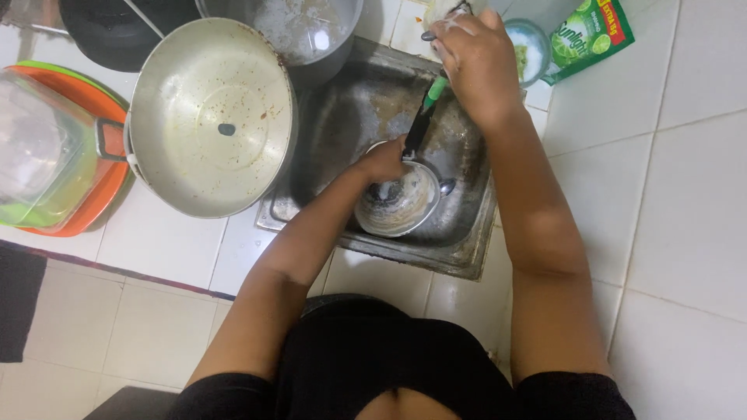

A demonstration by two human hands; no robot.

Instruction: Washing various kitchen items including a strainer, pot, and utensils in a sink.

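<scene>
A small round pan [398, 204] with a black and green handle sits soapy inside a steel sink [467, 241]. My left hand [383, 161] presses into the pan near its rim, fingers closed; whatever it holds is hidden under suds. My right hand [476, 64] is raised over the far rim of the sink, wet with foam, curled around the green end of the handle [434, 90].
A big steel lid [208, 117] leans over the sink's left edge. A dirty steel pot [311, 31] stands behind the sink. Stacked orange and green plates under a clear container [47, 148] sit at left. A green soap pouch [593, 35] and a small bowl [531, 48] lie at the far right.
</scene>
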